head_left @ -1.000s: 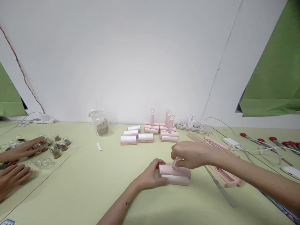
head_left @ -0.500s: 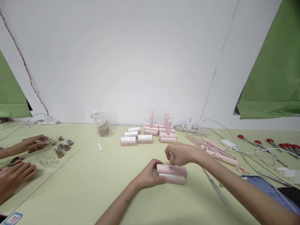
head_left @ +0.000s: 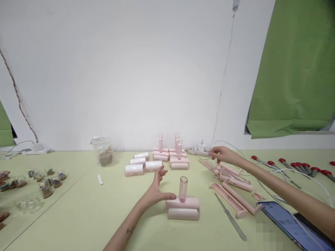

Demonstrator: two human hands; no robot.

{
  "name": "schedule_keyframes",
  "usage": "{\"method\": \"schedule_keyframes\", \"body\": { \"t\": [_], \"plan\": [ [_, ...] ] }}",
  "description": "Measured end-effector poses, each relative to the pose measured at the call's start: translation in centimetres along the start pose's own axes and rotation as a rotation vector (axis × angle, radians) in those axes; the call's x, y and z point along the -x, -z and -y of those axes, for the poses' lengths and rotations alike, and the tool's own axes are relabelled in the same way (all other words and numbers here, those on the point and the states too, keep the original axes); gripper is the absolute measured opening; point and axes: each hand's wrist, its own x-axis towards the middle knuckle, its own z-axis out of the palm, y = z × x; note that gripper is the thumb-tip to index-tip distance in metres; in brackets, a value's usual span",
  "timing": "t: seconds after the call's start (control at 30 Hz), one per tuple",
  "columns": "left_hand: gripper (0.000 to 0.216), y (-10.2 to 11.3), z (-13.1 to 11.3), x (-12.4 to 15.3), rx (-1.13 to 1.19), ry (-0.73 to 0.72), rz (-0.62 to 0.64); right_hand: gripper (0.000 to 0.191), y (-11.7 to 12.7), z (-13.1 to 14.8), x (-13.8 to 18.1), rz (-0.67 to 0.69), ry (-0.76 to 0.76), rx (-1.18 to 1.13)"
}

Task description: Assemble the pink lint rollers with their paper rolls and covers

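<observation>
A pink lint roller (head_left: 193, 203) lies in front of me, with a hollow, see-through pink tube (head_left: 183, 188) standing upright on it. My left hand (head_left: 155, 190) is beside it with fingers spread, the thumb at the roller's left end; whether it touches I cannot tell. My right hand (head_left: 222, 154) reaches over the back of a pile of clear strips (head_left: 208, 164) and pink parts. Its fingers are bent and look apart, with nothing visible in them. Nearer me lie pink roller frame pieces (head_left: 230, 200).
Lint rollers with upright handles (head_left: 179, 163) stand by the wall, beside several white rolls (head_left: 134, 169). Right are a thin grey tool (head_left: 231, 219), a phone (head_left: 285, 221), cables and red-headed tools (head_left: 282, 161). Left are a plastic bag (head_left: 104, 153), small glass domes (head_left: 46, 188) and another person's fingers.
My right hand has let go of the tube and moved away to the right-hand pile. My left hand has opened off the roller. The view has turned a little right.
</observation>
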Motion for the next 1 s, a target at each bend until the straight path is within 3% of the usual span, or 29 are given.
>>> {"method": "schedule_keyframes", "body": {
  "t": [0.13, 0.23, 0.27, 0.43, 0.57, 0.63, 0.73, 0.8, 0.9, 1.0],
  "plan": [
    [0.086, -2.8, -3.4, -2.1, 0.161, -0.088, 0.059, 0.019, -2.6, -4.1, -1.2, 0.021, -0.073, 0.135],
    [0.033, -5.3, -3.5, -2.8, 0.285, 0.021, 0.114, 0.020, -5.0, -5.3, -1.2, 0.017, -0.067, 0.240],
    [0.027, -6.0, -3.1, -2.9, 0.308, 0.063, 0.114, 0.022, -5.8, -5.5, -1.2, 0.012, -0.060, 0.267],
    [0.036, -7.2, -1.7, -3.3, 0.381, 0.129, 0.019, 0.019, -8.2, -5.8, -1.6, -0.001, -0.032, 0.315],
    [0.034, -7.2, -1.3, -3.6, 0.427, 0.125, 0.011, 0.027, -7.9, -5.6, -2.4, -0.024, 0.002, 0.268],
    [0.033, -7.2, -1.2, -3.6, 0.425, 0.127, -0.003, 0.024, -7.0, -4.4, -2.0, -0.039, 0.001, 0.236],
    [0.032, -7.3, -1.2, -3.6, 0.419, 0.111, 0.003, 0.031, -5.4, -0.1, 0.0, -0.106, 0.079, 0.093],
    [0.031, -7.3, -1.3, -3.6, 0.414, 0.100, 0.011, 0.035, -4.9, 3.9, 1.7, -0.161, 0.228, -0.209],
    [0.030, -7.2, -1.5, -3.6, 0.407, 0.101, 0.012, 0.032, -4.9, 9.0, 4.0, -0.048, 0.380, -0.322],
    [0.028, -7.3, -1.7, -3.6, 0.397, 0.114, 0.009, 0.032, -5.6, 11.4, 5.0, -0.023, 0.437, -0.268]
  ]
}}
